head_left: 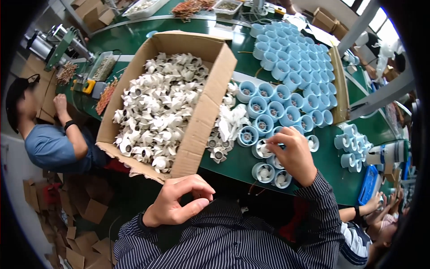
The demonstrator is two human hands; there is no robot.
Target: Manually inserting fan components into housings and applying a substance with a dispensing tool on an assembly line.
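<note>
My right hand (293,154) reaches over the front rows of light-blue round housings, with its thumb and fingers pinched on a white fan impeller (264,151) that sits partly hidden in one of them. Just in front, two more housings (263,173) have white impellers inside. My left hand (181,200) hovers by the near corner of a large cardboard box (204,114). Its fingers are loosely curled, the thumb is apart from them, and no object shows between them. Inside the box lies a heap of white impellers (165,103).
Rows of blue housings (291,67) cover the green table (331,172) toward the back. Loose impellers (219,148) and a white plastic bag (230,121) lie beside the box. A smaller housing group (351,145) and a blue tray (368,184) are right. Co-workers sit at both sides.
</note>
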